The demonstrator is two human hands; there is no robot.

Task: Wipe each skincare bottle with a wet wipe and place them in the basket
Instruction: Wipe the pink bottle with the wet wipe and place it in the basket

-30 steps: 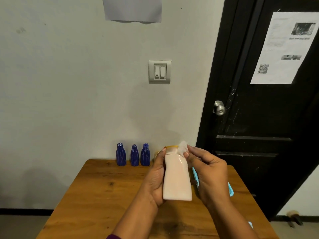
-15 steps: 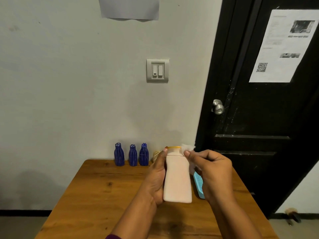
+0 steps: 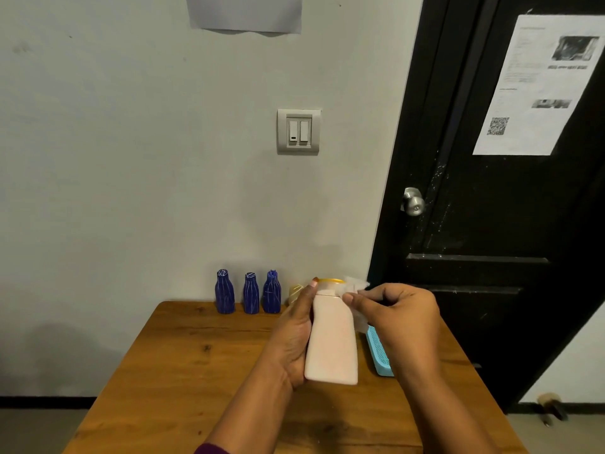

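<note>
Left of the left hand (image 3: 291, 342): bare table (image 3: 183, 355) wood out to the edge, the widest path. Beyond that hand, three blue bottles (image 3: 248, 293) stand in a row at the wall (image 3: 131, 191), and a yellowish item (image 3: 294, 291) sits just behind its fingertips. The bottle (image 3: 332, 342) fills the gap between the hands. The right hand (image 3: 402, 326) pinches the wipe (image 3: 355, 285). The basket (image 3: 379, 355) lies right under that hand, partly hidden. Right of it there is a narrow table strip, then the door (image 3: 491, 224).

One wide-angle view from the person's head faces forward and slightly downward, close above the left hand (image 3: 291, 339) and right hand (image 3: 404, 322) over a wooden table (image 3: 183, 355), with a pale wall (image 3: 131, 158) and black door (image 3: 491, 231) beyond.
</note>
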